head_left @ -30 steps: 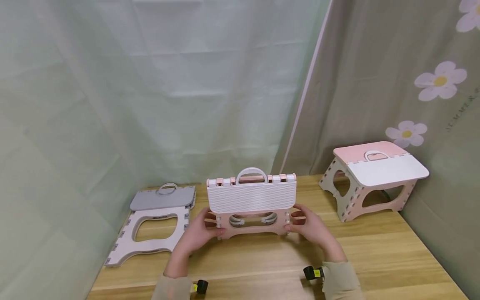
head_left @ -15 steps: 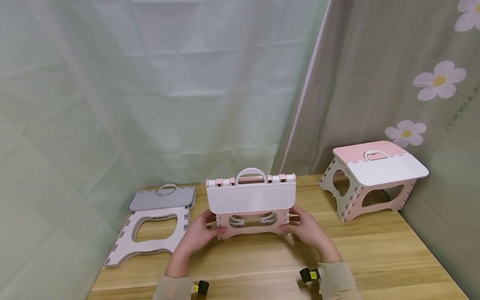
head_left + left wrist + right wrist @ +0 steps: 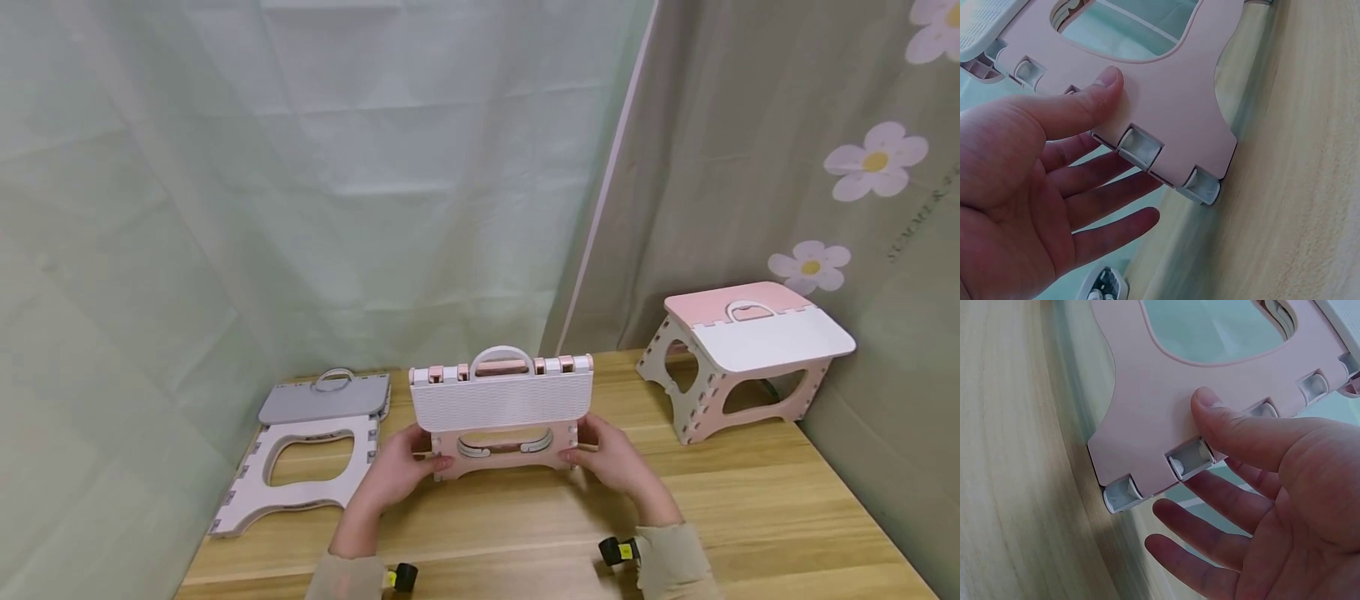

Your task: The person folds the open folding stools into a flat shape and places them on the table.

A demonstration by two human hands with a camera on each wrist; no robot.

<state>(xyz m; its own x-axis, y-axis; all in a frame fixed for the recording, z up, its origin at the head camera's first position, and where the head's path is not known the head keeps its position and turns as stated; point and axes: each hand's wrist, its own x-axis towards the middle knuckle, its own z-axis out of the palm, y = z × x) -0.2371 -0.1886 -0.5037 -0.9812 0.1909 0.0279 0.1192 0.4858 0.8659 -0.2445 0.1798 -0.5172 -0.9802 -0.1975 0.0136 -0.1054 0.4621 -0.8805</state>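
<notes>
A pink and white folding stool [image 3: 502, 402] stands folded and upright on the wooden table, its white handle loop on top. My left hand [image 3: 401, 467] holds its left side edge, and my right hand [image 3: 611, 454] holds the right one. In the left wrist view the thumb [image 3: 1100, 94] presses the pink leg panel [image 3: 1179, 106], with fingers at and behind the hinged edge. The right wrist view shows the same hold: thumb [image 3: 1210, 406] on the panel's front, some fingers behind, the lower ones spread free. The stool's foot is right at the table.
To the left, a grey and white folding stool [image 3: 318, 400] lies folded flat, close beside my left forearm. An unfolded pink and white stool [image 3: 776, 342] stands at the back right of the table [image 3: 510, 542]. Curtains [image 3: 420, 167] hang directly behind the table.
The held stool's top has tipped slightly, its handle now lower in the head view and more table showing through the leg opening. The right hand has shifted slightly left. Other stools stay put.
</notes>
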